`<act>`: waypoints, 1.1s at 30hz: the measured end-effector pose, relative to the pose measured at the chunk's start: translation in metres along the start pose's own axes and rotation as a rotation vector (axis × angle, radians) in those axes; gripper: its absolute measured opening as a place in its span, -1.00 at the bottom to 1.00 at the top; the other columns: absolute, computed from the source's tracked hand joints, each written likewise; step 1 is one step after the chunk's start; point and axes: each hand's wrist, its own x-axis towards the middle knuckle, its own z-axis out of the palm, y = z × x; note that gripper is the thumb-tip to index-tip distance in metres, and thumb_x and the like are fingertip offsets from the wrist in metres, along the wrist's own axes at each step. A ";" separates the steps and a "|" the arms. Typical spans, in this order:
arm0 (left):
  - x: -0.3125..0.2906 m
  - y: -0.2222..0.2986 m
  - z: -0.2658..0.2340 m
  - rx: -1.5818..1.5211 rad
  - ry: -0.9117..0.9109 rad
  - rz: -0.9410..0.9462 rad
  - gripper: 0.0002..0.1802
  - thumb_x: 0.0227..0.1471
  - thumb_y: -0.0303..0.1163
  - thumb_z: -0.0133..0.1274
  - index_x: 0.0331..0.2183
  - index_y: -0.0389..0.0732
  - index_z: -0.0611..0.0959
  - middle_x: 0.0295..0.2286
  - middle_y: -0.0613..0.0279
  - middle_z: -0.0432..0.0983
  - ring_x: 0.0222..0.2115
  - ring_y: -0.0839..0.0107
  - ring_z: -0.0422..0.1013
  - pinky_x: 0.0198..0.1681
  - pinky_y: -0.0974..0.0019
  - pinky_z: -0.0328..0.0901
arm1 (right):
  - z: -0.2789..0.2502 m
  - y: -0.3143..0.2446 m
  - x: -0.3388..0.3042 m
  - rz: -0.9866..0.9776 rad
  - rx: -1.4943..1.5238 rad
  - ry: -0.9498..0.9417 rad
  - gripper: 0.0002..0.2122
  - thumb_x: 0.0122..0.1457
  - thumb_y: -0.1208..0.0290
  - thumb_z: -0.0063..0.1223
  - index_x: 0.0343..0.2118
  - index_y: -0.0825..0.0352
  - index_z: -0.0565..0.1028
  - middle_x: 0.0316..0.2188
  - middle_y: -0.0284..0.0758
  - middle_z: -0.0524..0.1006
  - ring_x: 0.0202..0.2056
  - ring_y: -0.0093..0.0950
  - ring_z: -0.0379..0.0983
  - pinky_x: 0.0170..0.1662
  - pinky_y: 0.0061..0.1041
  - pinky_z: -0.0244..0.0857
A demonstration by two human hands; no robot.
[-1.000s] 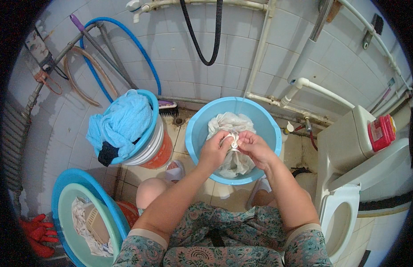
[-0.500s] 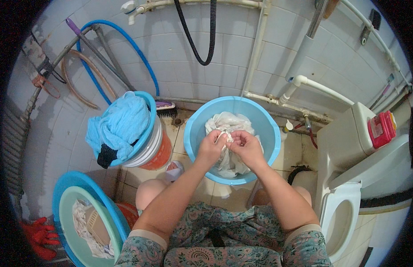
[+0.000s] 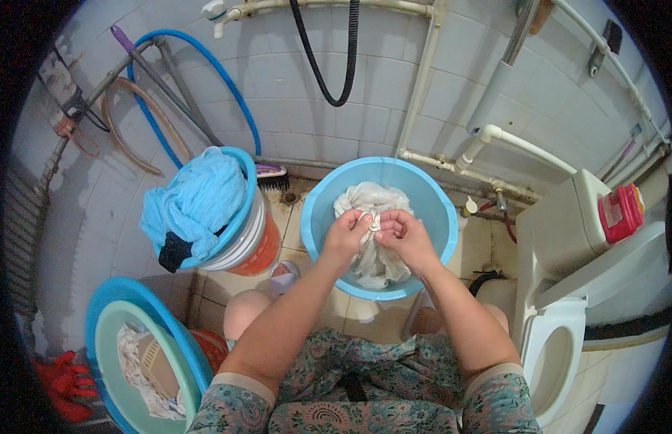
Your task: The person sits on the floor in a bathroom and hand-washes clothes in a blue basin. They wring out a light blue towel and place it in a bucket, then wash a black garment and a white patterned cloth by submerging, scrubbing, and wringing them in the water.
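Observation:
A white wet-looking garment point(image 3: 379, 264) lies bunched in a light blue basin point(image 3: 449, 217) in front of me. Over the basin, my left hand point(image 3: 343, 239) pinches a raised bit of the white cloth between thumb and fingers. Close against it, my right hand point(image 3: 408, 240) grips the same bit of cloth from the other side. A small round detail, perhaps a button, shows between the fingertips. The rest of the garment hangs down into the basin beneath both hands.
At the left, a blue towel point(image 3: 195, 199) is heaped in a basin on an orange-and-white bucket point(image 3: 258, 249). Nearer stands a green basin point(image 3: 104, 347) with clothes. Red gloves point(image 3: 66, 387) lie beside it. A toilet point(image 3: 549, 347) is at the right; a brush point(image 3: 271, 176) leans by the wall.
The hands stay over the basin with the cloth between them. My right fingers have shifted slightly, and the small round detail shows more plainly.

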 end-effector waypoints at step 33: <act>0.005 0.008 -0.012 -0.044 -0.180 -0.285 -0.70 0.04 -0.23 -0.05 -0.29 -0.27 0.49 -0.42 0.32 0.44 -0.42 0.58 0.34 -0.34 0.46 0.27 | -0.001 0.005 0.001 -0.035 -0.095 0.182 -0.78 -0.08 0.57 0.11 -0.32 0.35 0.39 -0.52 -0.41 0.47 -0.47 -0.68 0.37 -0.40 -0.72 0.24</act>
